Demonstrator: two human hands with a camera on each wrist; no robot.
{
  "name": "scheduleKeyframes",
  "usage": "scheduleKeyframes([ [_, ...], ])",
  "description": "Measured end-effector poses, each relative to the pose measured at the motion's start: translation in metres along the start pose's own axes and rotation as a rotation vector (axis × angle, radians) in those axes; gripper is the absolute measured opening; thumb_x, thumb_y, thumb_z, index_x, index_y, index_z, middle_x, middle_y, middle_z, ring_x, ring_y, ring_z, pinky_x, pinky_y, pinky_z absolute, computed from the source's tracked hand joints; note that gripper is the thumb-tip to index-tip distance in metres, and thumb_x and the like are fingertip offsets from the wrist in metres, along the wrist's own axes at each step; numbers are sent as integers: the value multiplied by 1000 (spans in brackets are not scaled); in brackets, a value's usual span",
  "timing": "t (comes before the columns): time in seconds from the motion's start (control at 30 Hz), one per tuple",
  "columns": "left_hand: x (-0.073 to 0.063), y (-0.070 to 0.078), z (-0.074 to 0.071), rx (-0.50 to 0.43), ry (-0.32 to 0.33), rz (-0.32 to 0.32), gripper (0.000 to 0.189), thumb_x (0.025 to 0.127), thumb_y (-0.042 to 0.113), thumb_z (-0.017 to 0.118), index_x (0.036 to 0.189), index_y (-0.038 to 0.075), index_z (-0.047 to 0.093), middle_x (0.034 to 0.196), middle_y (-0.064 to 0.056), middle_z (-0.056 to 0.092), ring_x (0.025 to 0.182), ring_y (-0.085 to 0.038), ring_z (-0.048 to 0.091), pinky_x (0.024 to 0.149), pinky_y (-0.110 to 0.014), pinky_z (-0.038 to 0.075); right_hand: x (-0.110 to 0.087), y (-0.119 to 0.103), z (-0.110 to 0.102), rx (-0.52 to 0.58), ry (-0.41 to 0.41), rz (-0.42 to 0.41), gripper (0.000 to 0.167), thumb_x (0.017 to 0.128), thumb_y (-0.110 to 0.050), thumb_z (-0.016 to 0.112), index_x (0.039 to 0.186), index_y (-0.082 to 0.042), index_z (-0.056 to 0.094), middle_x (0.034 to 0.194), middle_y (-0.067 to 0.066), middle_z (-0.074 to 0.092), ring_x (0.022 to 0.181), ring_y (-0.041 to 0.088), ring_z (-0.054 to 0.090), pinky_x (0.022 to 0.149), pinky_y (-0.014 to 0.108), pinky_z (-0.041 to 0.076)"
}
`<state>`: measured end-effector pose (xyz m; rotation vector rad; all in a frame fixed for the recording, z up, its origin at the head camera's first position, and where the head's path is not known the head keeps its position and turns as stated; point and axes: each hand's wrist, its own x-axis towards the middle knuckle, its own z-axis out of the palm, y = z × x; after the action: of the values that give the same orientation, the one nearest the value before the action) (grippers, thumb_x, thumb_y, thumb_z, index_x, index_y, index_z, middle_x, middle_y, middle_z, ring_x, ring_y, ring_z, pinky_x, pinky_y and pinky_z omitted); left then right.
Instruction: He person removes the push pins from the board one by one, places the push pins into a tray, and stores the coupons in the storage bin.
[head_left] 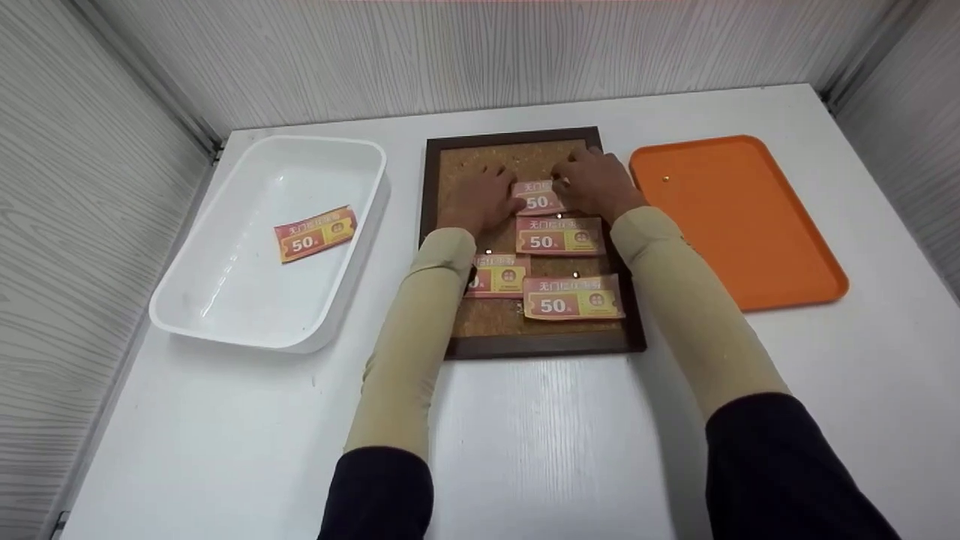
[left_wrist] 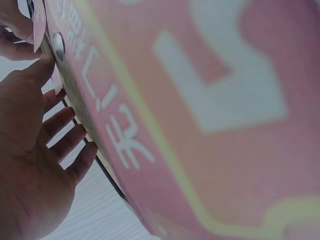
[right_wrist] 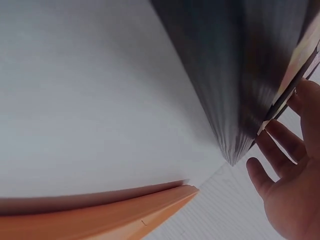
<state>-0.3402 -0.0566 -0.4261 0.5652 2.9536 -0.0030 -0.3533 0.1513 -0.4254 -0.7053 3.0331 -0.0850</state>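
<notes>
A cork board (head_left: 459, 319) with a dark frame lies on the table under both hands. My left hand (head_left: 480, 201) rests on its upper left, fingers spread, the thumb at the left end of the top coupon (head_left: 534, 199). At that coupon's upper edge, my right hand (head_left: 598, 184) has curled thumb and forefinger pinching what seems a thumbtack; only a small bright spot shows. The right hand covers the coupon's right end. Below are a middle coupon (head_left: 559, 236), a left coupon (head_left: 501, 276) and a bottom coupon (head_left: 573, 298), each with a tack at its top edge.
To the left stands a white tub (head_left: 225, 247) with one loose coupon (head_left: 315, 234) inside. An orange tray (head_left: 750, 225) lies close on the right, holding a gold thumbtack (head_left: 665, 179). Pale panel walls (head_left: 465, 60) close off the back and sides.
</notes>
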Motion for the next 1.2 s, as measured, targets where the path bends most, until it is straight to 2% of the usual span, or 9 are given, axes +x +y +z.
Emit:
scheduleKeyframes([
  [0.23, 1, 0, -1, -27, -7, -11, 58, 100, 52, 39, 148, 20, 36, 153, -5, 36, 140, -27, 37, 112, -46, 35, 7, -3, -3, -26, 28, -4, 30, 101, -26, 50, 123, -12, 64, 124, 19, 58, 110, 40, 56, 92, 55, 47],
  [0.5, 0, 2, -1, -80, 6, -6, 55, 100, 49, 42, 146, 19, 39, 151, -5, 38, 138, -26, 39, 111, -44, 36, 10, -9, -7, -31, 39, 46, 27, 100, -21, 52, 122, -9, 64, 130, 20, 54, 118, 39, 54, 97, 52, 46],
  [0.63, 1, 5, -2, -71, 13, -2, 54, 100, 48, 42, 145, 18, 40, 150, -6, 40, 138, -27, 39, 111, -44, 36, 13, -9, -7, -45, 53, 55, 28, 100, -23, 53, 120, -9, 66, 124, 19, 59, 113, 37, 58, 92, 51, 50],
  [0.77, 2, 8, -3, -65, 11, -3, 53, 101, 47, 43, 144, 17, 41, 148, -7, 43, 137, -27, 41, 110, -45, 37, 14, -8, -7, -107, 50, 30, 30, 100, -24, 52, 118, -5, 66, 117, 20, 62, 104, 37, 63, 84, 51, 53],
  [0.9, 5, 10, -4, -47, -5, -20, 53, 101, 47, 42, 144, 17, 41, 147, -7, 43, 134, -27, 45, 109, -45, 39, 13, -8, -8, -153, 30, 11, 32, 101, -26, 51, 119, -2, 63, 117, 21, 59, 100, 36, 64, 79, 51, 55],
  [1.03, 5, 13, -5, -22, -6, -35, 54, 100, 47, 43, 145, 17, 40, 148, -9, 42, 132, -28, 47, 107, -45, 41, 13, -9, -7, -156, 26, 3, 33, 101, -26, 50, 120, 0, 62, 120, 21, 57, 102, 35, 64, 79, 49, 56],
  [1.1, 6, 13, -5, -54, -8, -53, 54, 100, 47, 44, 145, 17, 40, 146, -8, 45, 131, -27, 48, 106, -44, 42, 13, -9, -6, -150, 29, 0, 33, 102, -25, 50, 119, 1, 62, 120, 21, 57, 102, 35, 64, 79, 49, 56],
  [1.2, 6, 13, -5, -189, -40, -99, 54, 99, 46, 47, 144, 18, 41, 142, -6, 47, 128, -23, 49, 107, -42, 40, 12, -9, -5, -161, 24, -9, 30, 102, -19, 49, 118, 3, 60, 118, 21, 57, 101, 35, 64, 79, 49, 55],
])
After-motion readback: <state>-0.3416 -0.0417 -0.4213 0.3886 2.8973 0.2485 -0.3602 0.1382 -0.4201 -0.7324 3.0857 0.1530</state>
